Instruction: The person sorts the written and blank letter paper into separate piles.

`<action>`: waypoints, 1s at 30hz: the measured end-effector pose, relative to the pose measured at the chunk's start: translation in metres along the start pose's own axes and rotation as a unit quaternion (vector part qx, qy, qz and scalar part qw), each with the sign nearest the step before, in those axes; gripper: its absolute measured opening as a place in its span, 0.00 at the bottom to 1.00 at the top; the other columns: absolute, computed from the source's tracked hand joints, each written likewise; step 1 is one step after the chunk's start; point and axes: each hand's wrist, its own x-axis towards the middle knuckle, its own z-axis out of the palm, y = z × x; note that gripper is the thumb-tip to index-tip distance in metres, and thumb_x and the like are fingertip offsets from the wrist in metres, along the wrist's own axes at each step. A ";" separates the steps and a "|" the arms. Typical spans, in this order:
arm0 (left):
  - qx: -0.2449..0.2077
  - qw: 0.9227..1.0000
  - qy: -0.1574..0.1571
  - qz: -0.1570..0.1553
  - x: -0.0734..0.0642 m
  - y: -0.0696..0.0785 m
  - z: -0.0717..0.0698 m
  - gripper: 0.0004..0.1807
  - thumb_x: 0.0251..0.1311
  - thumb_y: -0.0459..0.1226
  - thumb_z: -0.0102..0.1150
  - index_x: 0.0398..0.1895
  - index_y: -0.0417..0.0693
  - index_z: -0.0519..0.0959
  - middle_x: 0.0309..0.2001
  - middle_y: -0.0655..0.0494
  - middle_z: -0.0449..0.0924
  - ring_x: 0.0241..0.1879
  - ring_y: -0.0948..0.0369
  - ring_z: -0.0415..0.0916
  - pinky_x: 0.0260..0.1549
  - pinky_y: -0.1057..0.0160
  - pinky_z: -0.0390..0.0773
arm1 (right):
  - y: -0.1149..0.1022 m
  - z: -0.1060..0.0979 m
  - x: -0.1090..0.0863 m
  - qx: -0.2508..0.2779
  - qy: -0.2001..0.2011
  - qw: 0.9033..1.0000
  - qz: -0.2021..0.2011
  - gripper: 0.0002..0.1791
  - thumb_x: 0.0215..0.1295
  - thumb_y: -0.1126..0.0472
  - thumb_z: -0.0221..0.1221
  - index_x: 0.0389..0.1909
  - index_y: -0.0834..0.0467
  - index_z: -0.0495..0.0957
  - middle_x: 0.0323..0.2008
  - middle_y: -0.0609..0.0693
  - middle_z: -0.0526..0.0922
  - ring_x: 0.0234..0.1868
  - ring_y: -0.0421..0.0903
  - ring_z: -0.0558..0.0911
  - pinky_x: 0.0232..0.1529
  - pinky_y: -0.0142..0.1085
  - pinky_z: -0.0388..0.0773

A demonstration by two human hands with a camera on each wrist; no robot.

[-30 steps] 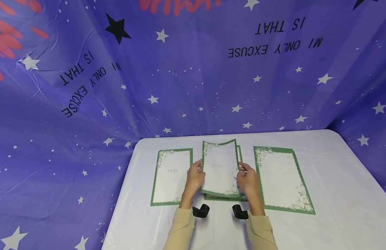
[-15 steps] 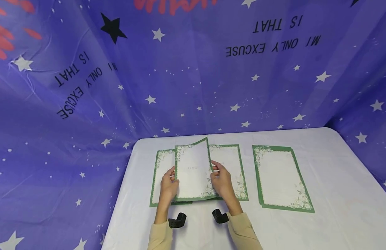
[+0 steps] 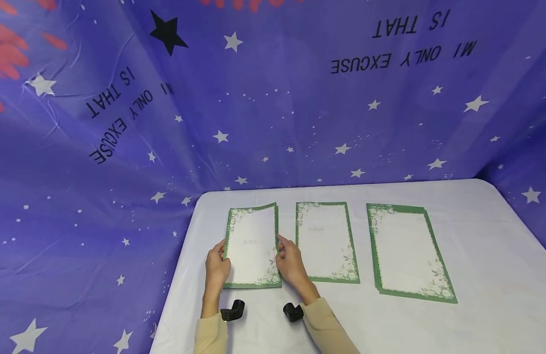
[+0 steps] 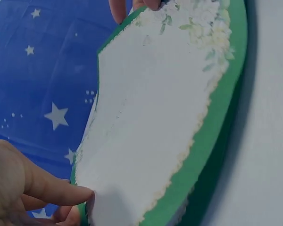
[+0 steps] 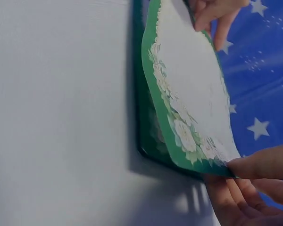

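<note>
A sheet of paper [image 3: 251,255] with a green edge, a floral border and a small line of writing is between my hands at the left of the table. My left hand [image 3: 217,265] pinches its left edge, thumb on top. On the opposite edge my right hand [image 3: 292,263] pinches it with thumb above and fingers below, as the right wrist view shows. The held sheet [image 5: 193,89] bends and lies just over another green-edged sheet [image 5: 148,117], which it mostly hides. In the left wrist view, my left hand [image 4: 42,188] grips near a corner.
A similar sheet [image 3: 326,250] with faint writing lies in the middle of the white table [image 3: 387,329]. To its right is a small stack of bordered sheets [image 3: 407,250], slightly misaligned. A purple star-printed cloth [image 3: 299,123] hangs behind and at the sides.
Both hands have carried the sheet leftward from over the middle sheet to above the left one, and lowered it. The middle sheet is now fully uncovered.
</note>
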 end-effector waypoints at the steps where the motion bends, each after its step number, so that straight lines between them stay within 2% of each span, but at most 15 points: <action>1: 0.004 1.000 0.006 0.001 0.001 -0.002 -0.002 0.36 0.51 0.14 0.42 0.70 0.21 0.67 0.60 0.26 0.71 0.57 0.37 0.74 0.49 0.49 0.76 | 0.000 0.003 0.001 -0.008 -0.003 1.000 -0.004 0.31 0.60 0.82 0.53 0.68 0.77 0.69 0.41 0.59 0.77 0.30 0.39 0.67 0.30 0.29 0.68; 3: 0.010 1.000 0.011 -0.001 0.003 -0.005 -0.004 0.36 0.50 0.15 0.42 0.70 0.21 0.67 0.59 0.25 0.72 0.58 0.37 0.74 0.50 0.48 0.76 | 0.000 0.007 0.002 -0.022 -0.006 1.000 -0.008 0.31 0.59 0.82 0.53 0.67 0.78 0.70 0.39 0.58 0.76 0.30 0.40 0.67 0.30 0.30 0.69; 8: 0.026 1.000 0.008 -0.006 0.007 -0.010 -0.001 0.36 0.50 0.15 0.44 0.70 0.19 0.67 0.57 0.25 0.71 0.55 0.38 0.72 0.52 0.45 0.73 | 0.000 0.011 0.004 -0.055 -0.003 0.998 0.010 0.29 0.59 0.82 0.54 0.65 0.80 0.70 0.38 0.56 0.75 0.31 0.42 0.69 0.32 0.33 0.70; 12: 0.050 0.999 0.006 -0.004 0.008 -0.013 0.000 0.34 0.55 0.18 0.55 0.69 0.17 0.66 0.55 0.23 0.70 0.54 0.36 0.71 0.55 0.41 0.73 | -0.002 0.014 0.005 -0.078 -0.004 0.997 0.024 0.29 0.61 0.82 0.56 0.65 0.82 0.69 0.38 0.56 0.73 0.32 0.44 0.70 0.34 0.37 0.74; 17: 0.068 0.998 0.002 0.004 0.010 -0.013 0.001 0.38 0.55 0.24 0.69 0.68 0.15 0.65 0.55 0.23 0.68 0.57 0.34 0.69 0.62 0.38 0.70 | -0.006 0.019 0.005 -0.109 0.013 0.994 0.021 0.28 0.58 0.83 0.57 0.62 0.83 0.71 0.39 0.62 0.73 0.38 0.52 0.75 0.44 0.48 0.80; 24: 0.094 0.996 0.009 -0.001 0.010 -0.011 0.005 0.40 0.52 0.24 0.71 0.68 0.15 0.65 0.59 0.22 0.66 0.61 0.35 0.64 0.67 0.39 0.64 | -0.012 0.019 0.002 -0.121 0.012 0.992 0.031 0.29 0.57 0.84 0.58 0.62 0.84 0.70 0.39 0.62 0.70 0.37 0.49 0.69 0.42 0.47 0.76; 30: 0.128 0.992 0.006 -0.010 0.009 -0.013 0.004 0.39 0.54 0.27 0.72 0.68 0.19 0.68 0.61 0.24 0.66 0.65 0.33 0.60 0.68 0.38 0.62 | -0.007 0.021 0.003 -0.125 0.015 0.992 0.020 0.28 0.58 0.82 0.61 0.62 0.83 0.71 0.41 0.64 0.72 0.40 0.54 0.74 0.48 0.51 0.79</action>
